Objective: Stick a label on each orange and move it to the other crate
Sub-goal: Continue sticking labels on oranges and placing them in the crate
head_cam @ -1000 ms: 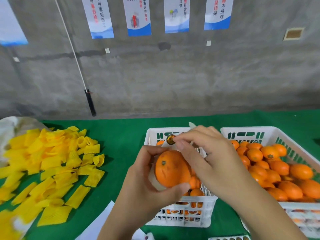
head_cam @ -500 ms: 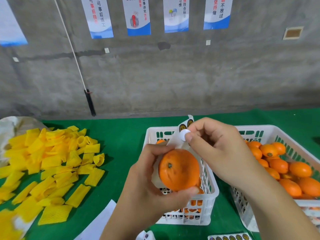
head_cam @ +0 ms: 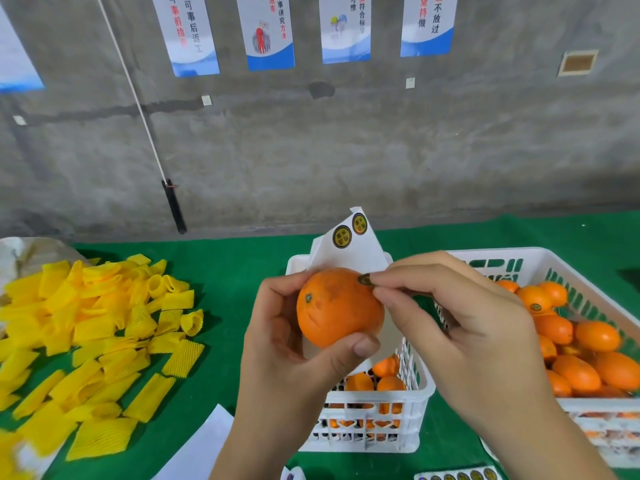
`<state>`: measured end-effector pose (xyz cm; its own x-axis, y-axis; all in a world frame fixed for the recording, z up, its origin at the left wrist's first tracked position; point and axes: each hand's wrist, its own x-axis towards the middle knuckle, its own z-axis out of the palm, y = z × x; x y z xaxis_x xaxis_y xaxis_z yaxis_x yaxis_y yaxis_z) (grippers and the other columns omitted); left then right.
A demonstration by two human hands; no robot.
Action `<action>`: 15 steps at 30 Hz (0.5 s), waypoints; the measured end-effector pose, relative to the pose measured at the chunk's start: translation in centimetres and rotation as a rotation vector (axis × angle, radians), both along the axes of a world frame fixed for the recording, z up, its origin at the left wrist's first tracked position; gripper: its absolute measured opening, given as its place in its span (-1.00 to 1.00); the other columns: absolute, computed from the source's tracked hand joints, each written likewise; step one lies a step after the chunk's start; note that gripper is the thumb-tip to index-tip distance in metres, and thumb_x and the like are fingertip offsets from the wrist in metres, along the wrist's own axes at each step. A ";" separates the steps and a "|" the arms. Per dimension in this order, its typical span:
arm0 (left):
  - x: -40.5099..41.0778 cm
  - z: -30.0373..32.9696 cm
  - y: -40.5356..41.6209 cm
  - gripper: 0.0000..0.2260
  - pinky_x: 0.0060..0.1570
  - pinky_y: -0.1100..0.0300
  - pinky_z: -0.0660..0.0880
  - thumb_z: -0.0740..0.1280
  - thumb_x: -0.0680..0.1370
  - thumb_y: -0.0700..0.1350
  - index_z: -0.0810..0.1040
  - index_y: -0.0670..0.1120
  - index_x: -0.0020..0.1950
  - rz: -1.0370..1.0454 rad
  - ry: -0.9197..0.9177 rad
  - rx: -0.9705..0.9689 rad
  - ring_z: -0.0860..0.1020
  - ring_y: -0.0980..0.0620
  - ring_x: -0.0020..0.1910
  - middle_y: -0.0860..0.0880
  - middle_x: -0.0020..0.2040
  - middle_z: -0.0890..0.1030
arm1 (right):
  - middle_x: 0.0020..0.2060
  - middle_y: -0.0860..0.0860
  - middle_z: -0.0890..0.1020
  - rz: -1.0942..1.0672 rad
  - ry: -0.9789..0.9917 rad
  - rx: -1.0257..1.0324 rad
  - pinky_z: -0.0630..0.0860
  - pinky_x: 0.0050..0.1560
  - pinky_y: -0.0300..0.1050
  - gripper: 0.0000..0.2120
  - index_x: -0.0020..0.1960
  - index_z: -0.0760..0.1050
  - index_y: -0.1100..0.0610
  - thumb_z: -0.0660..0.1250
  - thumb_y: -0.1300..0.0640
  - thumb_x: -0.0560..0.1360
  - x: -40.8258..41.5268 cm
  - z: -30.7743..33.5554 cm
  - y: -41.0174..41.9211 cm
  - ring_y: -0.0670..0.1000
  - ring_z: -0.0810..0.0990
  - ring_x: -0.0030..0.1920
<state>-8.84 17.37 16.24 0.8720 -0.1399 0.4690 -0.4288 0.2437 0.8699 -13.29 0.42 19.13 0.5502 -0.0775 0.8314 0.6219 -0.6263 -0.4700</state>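
Head: creased orange point(head_cam: 337, 306), label point(head_cam: 364, 280) touching

two white crates point(head_cam: 360, 441) point(head_cam: 588, 268), four wall posters point(head_cam: 266, 32), two hands point(head_cam: 287, 358) point(head_cam: 467, 334)

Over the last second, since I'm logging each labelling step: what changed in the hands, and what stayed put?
The right hand peeled a label off the sheet and brought it down to the orange's upper right side. The left hand kept holding the orange and the sheet, now with two labels showing. Both crates and the yellow foam sleeves stayed put.
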 end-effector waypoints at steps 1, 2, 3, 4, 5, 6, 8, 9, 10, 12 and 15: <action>0.0 0.0 -0.1 -0.32 -0.05 0.18 0.65 0.68 0.15 0.34 0.59 0.13 0.16 0.004 0.017 -0.005 0.69 -0.09 0.17 -0.01 0.24 0.68 | 0.00 -0.11 0.68 -0.006 -0.019 0.017 0.50 0.05 -0.38 -0.84 0.09 0.68 0.06 0.43 0.20 0.54 -0.1 -0.1 0.0 -0.14 0.65 0.06; 0.0 0.0 -0.1 -0.31 -0.07 0.19 0.65 0.69 0.14 0.34 0.60 0.12 0.16 0.009 0.036 -0.016 0.70 -0.08 0.14 -0.02 0.23 0.69 | -0.01 -0.10 0.68 -0.007 -0.029 0.028 0.50 0.04 -0.37 -0.85 0.08 0.68 0.06 0.43 0.21 0.54 -0.2 -0.2 0.1 -0.12 0.66 0.05; 0.1 0.0 -0.1 -0.31 -0.07 0.20 0.65 0.69 0.15 0.33 0.60 0.09 0.16 0.008 0.057 -0.037 0.71 -0.07 0.11 -0.04 0.22 0.70 | 0.00 -0.09 0.68 0.000 -0.027 0.025 0.50 0.03 -0.35 -0.87 0.08 0.69 0.07 0.44 0.20 0.56 -0.3 -0.3 0.3 -0.10 0.66 0.05; 0.1 0.0 -0.1 -0.30 -0.07 0.21 0.65 0.70 0.16 0.31 0.60 0.05 0.17 0.002 0.077 -0.063 0.72 -0.07 0.08 -0.07 0.21 0.70 | 0.01 -0.08 0.67 0.011 -0.014 0.007 0.50 0.04 -0.34 -0.88 0.09 0.71 0.08 0.44 0.17 0.58 -0.3 -0.5 0.5 -0.10 0.66 0.07; 0.2 -0.1 -0.2 -0.29 -0.07 0.21 0.65 0.71 0.17 0.28 0.60 0.01 0.19 -0.006 0.096 -0.085 0.73 -0.08 0.07 -0.10 0.20 0.71 | 0.02 -0.07 0.65 0.022 0.009 -0.011 0.50 0.05 -0.33 -0.86 0.11 0.71 0.08 0.42 0.15 0.60 -0.2 -0.7 0.7 -0.09 0.65 0.09; 0.3 -0.1 -0.2 -0.28 -0.06 0.20 0.65 0.71 0.18 0.27 0.59 -0.02 0.20 -0.013 0.114 -0.099 0.73 -0.08 0.06 -0.12 0.19 0.71 | 0.04 -0.07 0.63 0.036 0.036 -0.021 0.50 0.07 -0.34 -0.82 0.14 0.71 0.08 0.39 0.12 0.59 -0.1 -0.8 0.8 -0.08 0.64 0.11; 0.4 -0.3 -0.3 -0.27 -0.05 0.17 0.65 0.72 0.17 0.27 0.59 -0.04 0.20 -0.026 0.154 -0.128 0.73 -0.10 0.06 -0.14 0.18 0.72 | 0.08 -0.06 0.58 0.095 0.103 -0.024 0.49 0.09 -0.32 -0.74 0.25 0.68 0.02 0.37 0.06 0.59 0.0 -1.1 0.6 -0.03 0.61 0.15; 0.4 -0.4 -0.4 -0.27 -0.05 0.15 0.65 0.72 0.15 0.29 0.61 -0.02 0.17 -0.029 0.181 -0.149 0.73 -0.10 0.05 -0.14 0.16 0.72 | 0.12 -0.07 0.54 0.130 0.145 -0.046 0.48 0.11 -0.28 -0.67 0.34 0.63 -0.04 0.37 0.02 0.59 0.0 -1.4 0.4 0.02 0.58 0.18; 0.5 -0.4 -0.4 -0.28 -0.05 0.13 0.65 0.72 0.12 0.32 0.63 0.01 0.14 -0.028 0.212 -0.173 0.73 -0.11 0.04 -0.14 0.13 0.73 | 0.17 -0.10 0.48 0.148 0.193 -0.102 0.47 0.14 -0.24 -0.58 0.44 0.53 -0.14 0.38 -0.03 0.59 -0.1 -1.7 0.4 0.05 0.54 0.22; 0.7 -0.5 -0.4 -0.29 -0.06 0.11 0.66 0.71 0.07 0.36 0.65 0.06 0.09 -0.023 0.255 -0.212 0.72 -0.11 0.01 -0.15 0.08 0.73 | 0.26 -0.17 0.31 0.095 0.287 -0.285 0.51 0.16 -0.14 -0.28 0.61 0.19 -0.30 0.42 -0.10 0.54 0.0 -2.7 0.8 0.00 0.43 0.29; 0.8 -0.5 -0.6 -0.28 -0.14 0.11 0.66 0.72 0.06 0.37 0.64 0.06 0.06 -0.037 0.276 -0.223 0.74 -0.13 -0.04 -0.16 0.03 0.73 | 0.22 -0.18 0.18 -0.041 0.338 -0.393 0.60 0.08 0.00 0.07 0.62 -0.18 -0.41 0.54 -0.16 0.43 0.5 -3.9 2.1 -0.06 0.32 0.26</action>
